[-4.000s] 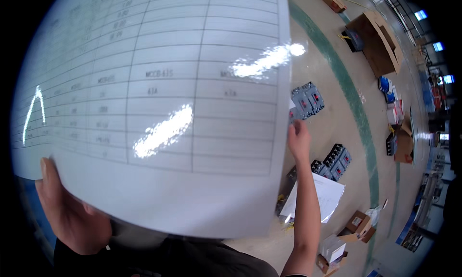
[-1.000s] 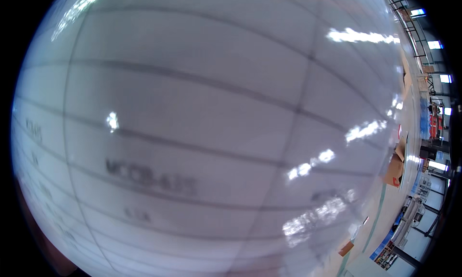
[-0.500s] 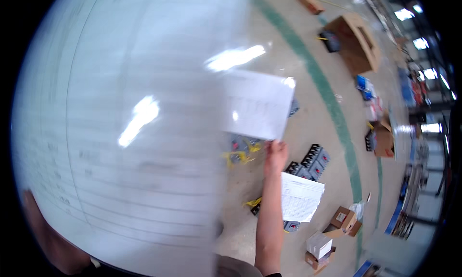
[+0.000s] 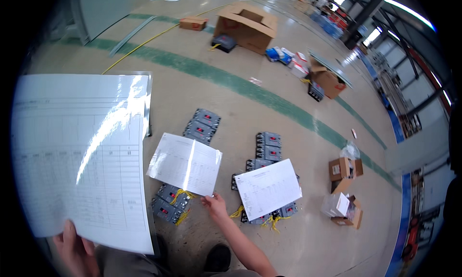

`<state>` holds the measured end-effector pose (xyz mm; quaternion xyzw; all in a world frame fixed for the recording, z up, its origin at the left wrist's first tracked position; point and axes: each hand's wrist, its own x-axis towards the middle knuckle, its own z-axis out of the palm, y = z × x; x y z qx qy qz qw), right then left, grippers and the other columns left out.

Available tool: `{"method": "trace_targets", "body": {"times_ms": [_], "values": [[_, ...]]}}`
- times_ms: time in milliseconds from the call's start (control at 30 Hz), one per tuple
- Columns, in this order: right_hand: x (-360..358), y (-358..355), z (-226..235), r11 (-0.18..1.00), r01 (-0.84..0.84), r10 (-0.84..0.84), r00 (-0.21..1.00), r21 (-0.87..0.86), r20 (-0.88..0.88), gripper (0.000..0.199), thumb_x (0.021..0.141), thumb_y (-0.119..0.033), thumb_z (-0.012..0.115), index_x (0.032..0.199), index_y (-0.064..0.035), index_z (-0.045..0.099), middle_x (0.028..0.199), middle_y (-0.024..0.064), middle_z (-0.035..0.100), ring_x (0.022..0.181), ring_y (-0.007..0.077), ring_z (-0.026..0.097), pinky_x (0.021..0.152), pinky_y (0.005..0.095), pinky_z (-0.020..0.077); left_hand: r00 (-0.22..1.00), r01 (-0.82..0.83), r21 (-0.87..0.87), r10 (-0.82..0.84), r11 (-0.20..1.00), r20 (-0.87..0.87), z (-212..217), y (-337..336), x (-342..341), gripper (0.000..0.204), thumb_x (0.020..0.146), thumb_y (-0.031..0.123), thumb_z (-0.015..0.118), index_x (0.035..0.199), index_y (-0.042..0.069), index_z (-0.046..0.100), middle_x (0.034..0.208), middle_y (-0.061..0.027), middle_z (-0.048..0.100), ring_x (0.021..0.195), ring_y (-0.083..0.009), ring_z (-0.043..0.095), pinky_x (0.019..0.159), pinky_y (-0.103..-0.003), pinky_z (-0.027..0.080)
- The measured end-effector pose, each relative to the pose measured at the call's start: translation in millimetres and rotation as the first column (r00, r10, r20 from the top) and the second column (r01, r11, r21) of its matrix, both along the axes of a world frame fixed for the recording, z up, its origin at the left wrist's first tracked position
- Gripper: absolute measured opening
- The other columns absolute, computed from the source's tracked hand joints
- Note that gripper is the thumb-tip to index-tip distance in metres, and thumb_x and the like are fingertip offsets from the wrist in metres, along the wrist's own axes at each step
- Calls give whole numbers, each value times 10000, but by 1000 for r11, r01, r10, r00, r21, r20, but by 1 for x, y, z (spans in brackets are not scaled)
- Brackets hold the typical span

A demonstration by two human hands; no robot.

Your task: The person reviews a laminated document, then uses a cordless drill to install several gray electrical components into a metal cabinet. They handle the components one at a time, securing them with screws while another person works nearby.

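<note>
My left hand grips the lower edge of a large glossy sheet with a printed table, held up at the left. My right hand reaches down to the floor and pinches the corner of a smaller folded printed sheet, which rests over dark grey circuit breakers with yellow ties. Another printed sheet lies just right of that hand on more breakers. A further pair of breakers sits beyond.
A green stripe crosses the concrete floor. An open large cardboard box, a small box and scattered packages lie beyond it. Small opened cartons stand at the right. My shoe is below.
The large sheet, which covered almost the whole view, has swung left and down, uncovering the floor. My right hand has lowered the smaller sheet from mid-air onto the breakers.
</note>
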<state>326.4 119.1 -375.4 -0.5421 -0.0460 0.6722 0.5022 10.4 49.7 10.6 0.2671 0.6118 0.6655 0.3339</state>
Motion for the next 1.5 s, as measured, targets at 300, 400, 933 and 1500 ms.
{"method": "trace_targets", "body": {"times_ms": [300,400,933,1500], "values": [[13,-1,15,996,-90,90,994,5,60,483,865,-93,638,1294,44,462,953,110,621,813,195,625,688,327,521,790,574,-88,-523,814,319,-143,90,62,95,945,117,615,955,22,608,701,-75,615,548,-160,586,474,-290,459],[38,-21,-9,999,-8,4,997,42,76,465,856,-107,635,1271,20,468,955,97,613,826,182,612,684,326,511,657,702,-17,-637,712,404,-162,95,97,116,941,110,623,951,-5,613,705,-113,645,566,-181,615,483,-279,460],[-8,-118,-20,991,-91,97,994,-96,56,107,935,-114,576,1030,-74,602,919,52,654,796,165,627,673,305,500,674,682,7,-632,732,384,-161,71,100,167,961,146,619,1003,-15,633,810,-95,667,589,-176,650,458,-249,466],[-61,-189,-46,927,-374,372,907,-25,199,144,946,-92,568,1057,-18,621,863,58,676,711,119,612,619,258,490,684,701,5,-674,713,281,-160,65,101,181,970,153,605,988,-25,632,812,-104,664,607,-197,656,482,-268,474]]}}
